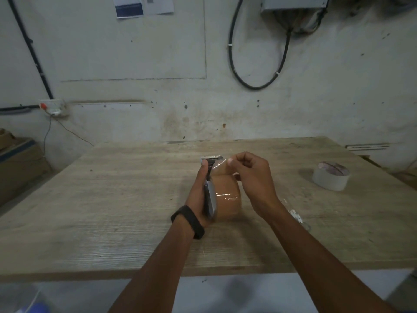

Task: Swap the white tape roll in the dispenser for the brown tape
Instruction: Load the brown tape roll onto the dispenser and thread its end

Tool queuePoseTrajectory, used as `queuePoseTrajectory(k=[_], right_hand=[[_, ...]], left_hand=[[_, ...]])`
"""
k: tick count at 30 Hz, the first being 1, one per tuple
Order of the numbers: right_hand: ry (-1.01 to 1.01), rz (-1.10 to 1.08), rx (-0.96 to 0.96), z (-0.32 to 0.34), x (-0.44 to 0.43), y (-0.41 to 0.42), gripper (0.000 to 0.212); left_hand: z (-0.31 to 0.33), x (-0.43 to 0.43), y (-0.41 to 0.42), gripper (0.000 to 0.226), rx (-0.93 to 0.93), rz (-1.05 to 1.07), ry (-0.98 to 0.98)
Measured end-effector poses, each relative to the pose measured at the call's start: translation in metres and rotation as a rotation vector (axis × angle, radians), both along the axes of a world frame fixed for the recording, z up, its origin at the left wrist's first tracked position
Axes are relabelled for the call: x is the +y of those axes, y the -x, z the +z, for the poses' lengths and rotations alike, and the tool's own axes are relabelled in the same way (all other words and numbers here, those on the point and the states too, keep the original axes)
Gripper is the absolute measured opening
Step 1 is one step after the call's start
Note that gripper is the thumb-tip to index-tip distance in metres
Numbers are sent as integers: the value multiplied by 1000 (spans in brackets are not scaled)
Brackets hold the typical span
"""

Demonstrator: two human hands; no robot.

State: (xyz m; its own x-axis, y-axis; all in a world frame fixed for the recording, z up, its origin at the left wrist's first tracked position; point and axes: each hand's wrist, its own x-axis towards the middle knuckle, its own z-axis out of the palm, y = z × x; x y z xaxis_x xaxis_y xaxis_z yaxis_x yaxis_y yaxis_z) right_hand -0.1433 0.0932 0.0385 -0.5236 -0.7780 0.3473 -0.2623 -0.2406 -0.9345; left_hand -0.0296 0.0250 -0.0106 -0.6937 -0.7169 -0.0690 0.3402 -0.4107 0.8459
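My left hand (198,190) grips the metal tape dispenser (209,195) above the middle of the wooden table (112,199). The brown tape roll (228,197) sits in the dispenser. My right hand (250,177) pinches the loose end of the brown tape, which stretches from the roll up toward the toothed blade (212,158) at the dispenser's far end. The white tape roll (330,176) lies flat on the table to the right, apart from both hands.
A small scrap of tape or paper (296,216) lies on the table by my right forearm. Cardboard boxes (18,163) stand on the floor at the left. The wall behind carries a black cable loop (255,84) and a socket (53,107).
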Motion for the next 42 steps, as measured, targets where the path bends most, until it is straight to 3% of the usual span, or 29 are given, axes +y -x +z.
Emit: queuePoseTrajectory(k=[2, 10, 25, 42], right_hand=[[-22, -60, -35, -3, -1, -1, 17], [-128, -133, -131, 4, -4, -3, 16], [-414, 39, -237, 18, -8, 4, 16], [-369, 191, -223, 16, -10, 5, 12]], left_hand=[[1, 0, 1, 70, 6, 36, -7], [2, -1, 1, 77, -92, 103, 7], [1, 0, 2, 66, -14, 131, 13], [2, 0, -1, 77, -35, 183, 2]])
